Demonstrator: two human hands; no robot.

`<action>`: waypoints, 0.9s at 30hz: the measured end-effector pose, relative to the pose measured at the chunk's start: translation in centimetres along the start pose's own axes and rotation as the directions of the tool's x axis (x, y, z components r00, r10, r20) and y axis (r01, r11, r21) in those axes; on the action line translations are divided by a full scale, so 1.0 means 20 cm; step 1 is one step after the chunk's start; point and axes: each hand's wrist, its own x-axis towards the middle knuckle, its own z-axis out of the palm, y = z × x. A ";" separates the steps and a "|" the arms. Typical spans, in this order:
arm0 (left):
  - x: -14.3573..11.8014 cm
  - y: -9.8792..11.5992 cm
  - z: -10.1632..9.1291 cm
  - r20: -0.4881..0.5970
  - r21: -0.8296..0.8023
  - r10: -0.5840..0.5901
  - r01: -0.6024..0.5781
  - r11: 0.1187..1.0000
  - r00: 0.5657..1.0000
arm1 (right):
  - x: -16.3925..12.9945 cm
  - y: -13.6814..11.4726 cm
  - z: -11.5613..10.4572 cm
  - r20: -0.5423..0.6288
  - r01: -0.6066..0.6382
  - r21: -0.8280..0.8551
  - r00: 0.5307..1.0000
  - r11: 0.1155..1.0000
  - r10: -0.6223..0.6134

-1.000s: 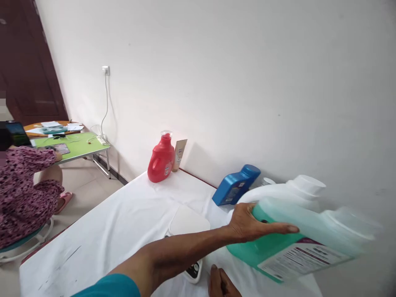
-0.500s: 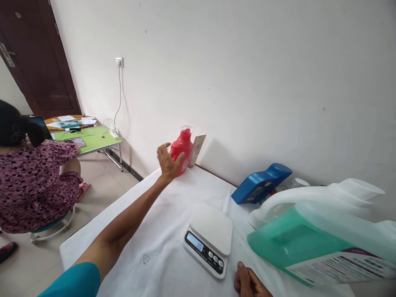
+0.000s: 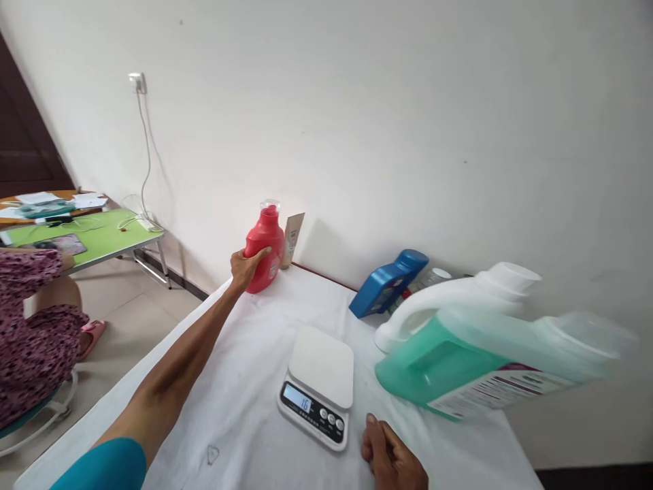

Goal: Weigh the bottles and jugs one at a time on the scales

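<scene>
The left hand (image 3: 245, 264) wraps its fingers around the red bottle (image 3: 264, 250), which stands upright at the far edge of the white table (image 3: 245, 381) beside a tan tube (image 3: 293, 238) by the wall. The right hand (image 3: 390, 459) rests loosely curled on the cloth, holding nothing, just beside the kitchen scale (image 3: 319, 381). Right of the scale lie a teal jug (image 3: 469, 371), a white jug (image 3: 459, 299) and a blue bottle (image 3: 388, 292).
</scene>
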 end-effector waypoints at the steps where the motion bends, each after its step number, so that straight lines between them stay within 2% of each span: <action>1: -0.02 0.01 0.00 -0.021 -0.016 -0.005 0.005 1.000 1.000 | 0.00 0.00 0.00 0.012 -0.003 0.013 1.000 1.000 0.003; 6: -0.13 0.12 -0.10 -0.052 -0.080 -0.010 0.005 0.997 0.999 | 0.00 -0.05 0.00 0.021 -0.018 0.058 1.000 0.998 0.017; 9: -0.21 0.24 -0.15 0.027 -0.101 0.031 -0.028 0.995 0.999 | 0.00 -0.07 0.00 0.019 -0.029 0.089 0.999 0.996 0.027; 12: -0.31 0.37 -0.16 0.127 -0.133 0.044 -0.027 0.991 0.991 | -0.01 -0.09 0.01 0.019 -0.036 0.103 0.999 0.994 0.034; 17: -0.53 0.48 -0.07 0.271 -0.153 0.006 0.037 0.988 0.963 | -0.01 -0.10 0.00 0.021 -0.021 0.149 1.000 0.989 0.018; 22: -0.72 0.46 0.04 0.402 -0.110 -0.034 0.084 0.990 0.915 | -0.02 -0.11 0.00 0.009 -0.012 0.208 1.000 0.978 0.010; 27: -0.82 0.42 0.12 0.470 -0.083 -0.048 0.099 0.992 0.882 | -0.02 -0.12 0.00 -0.003 0.003 0.231 1.000 0.973 -0.002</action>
